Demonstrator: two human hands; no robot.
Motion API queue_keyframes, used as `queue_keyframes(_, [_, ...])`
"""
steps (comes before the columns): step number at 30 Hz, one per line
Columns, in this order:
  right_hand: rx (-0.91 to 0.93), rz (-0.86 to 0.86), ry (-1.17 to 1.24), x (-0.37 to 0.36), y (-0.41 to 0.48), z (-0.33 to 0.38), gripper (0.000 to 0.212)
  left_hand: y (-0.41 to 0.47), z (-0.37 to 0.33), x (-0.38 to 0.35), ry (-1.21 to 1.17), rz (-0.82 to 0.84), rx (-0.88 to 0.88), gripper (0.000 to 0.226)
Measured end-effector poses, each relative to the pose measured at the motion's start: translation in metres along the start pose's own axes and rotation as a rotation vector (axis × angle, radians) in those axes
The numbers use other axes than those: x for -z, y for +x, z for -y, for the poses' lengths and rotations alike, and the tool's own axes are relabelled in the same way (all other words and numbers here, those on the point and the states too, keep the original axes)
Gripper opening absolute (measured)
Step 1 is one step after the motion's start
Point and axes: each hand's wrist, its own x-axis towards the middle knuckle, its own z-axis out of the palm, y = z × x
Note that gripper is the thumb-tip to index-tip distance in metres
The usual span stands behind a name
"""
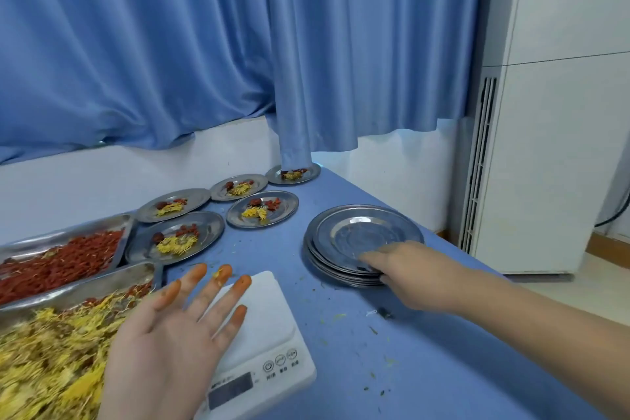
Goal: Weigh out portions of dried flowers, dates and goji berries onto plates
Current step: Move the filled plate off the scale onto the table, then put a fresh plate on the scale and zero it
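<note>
Hands (170,327) over blue table (426,351), right (405,276) gripping plates (361,232)

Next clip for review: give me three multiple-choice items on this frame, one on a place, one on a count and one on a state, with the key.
1. Relative to the scale, the stack of empty plates lies: A left; B right; C on top.
2. The filled plates number: A three; B seven; C five.
3. The left hand is: A open, fingers spread; B gripping a plate; C fisted.
Key: B, the right hand grips its rim there; C, five carry portions; A, it holds nothing.
</note>
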Motion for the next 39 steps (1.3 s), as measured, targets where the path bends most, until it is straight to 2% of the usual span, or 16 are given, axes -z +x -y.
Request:
queue_keyframes(5, [-0.054, -0.055, 0.007, 0.001, 0.003, -0.001, 0.009, -0.01, -0.015, 0.028, -0.049, -0.041, -0.091, 0.03])
queue_keyframes(9, [-0.09, -0.076, 0.006, 0.006, 0.003, 0.0, 0.019, -0.017, -0.018, 0.042, -0.121, -0.05, -0.169, 0.035])
queue_keyframes(13, [-0.106, -0.1, 0.08, 0.019, 0.003, 0.003, 0.012, -0.024, -0.019, 0.048, -0.144, -0.054, -0.215, 0.037])
queue_keyframes(17, [-0.07, -0.271, -0.03, 0.027, 0.004, 0.004, 0.009, -0.028, -0.019, 0.052, -0.138, -0.071, -0.214, 0.033])
queue_keyframes(19, [-0.022, -0.424, -0.132, 0.029, 0.003, 0.007, 0.008, -0.029, -0.019, 0.054, -0.145, -0.074, -0.216, 0.034])
queue_keyframes(22, [0.116, -0.665, -0.258, 0.026, -0.001, 0.012, 0.021, -0.028, -0.018, 0.057, -0.164, -0.085, -0.216, 0.039])
queue_keyframes(27, [0.256, -0.908, -0.127, 0.013, 0.009, 0.045, 0.016, -0.026, -0.019, 0.06, -0.166, -0.151, -0.248, 0.032])
queue_keyframes(32, [0.411, -0.924, 0.043, -0.015, 0.025, 0.092, 0.017, -0.028, -0.021, 0.061, -0.178, -0.211, -0.302, 0.03])
queue_keyframes(36, [0.426, -0.906, 0.126, -0.035, 0.03, 0.098, 0.021, -0.028, -0.02, 0.06, -0.171, -0.196, -0.31, 0.032])
queue_keyframes(39, [0.421, -0.857, 0.128, -0.041, 0.031, 0.103, 0.013, -0.028, -0.018, 0.059, -0.127, -0.168, -0.315, 0.036])
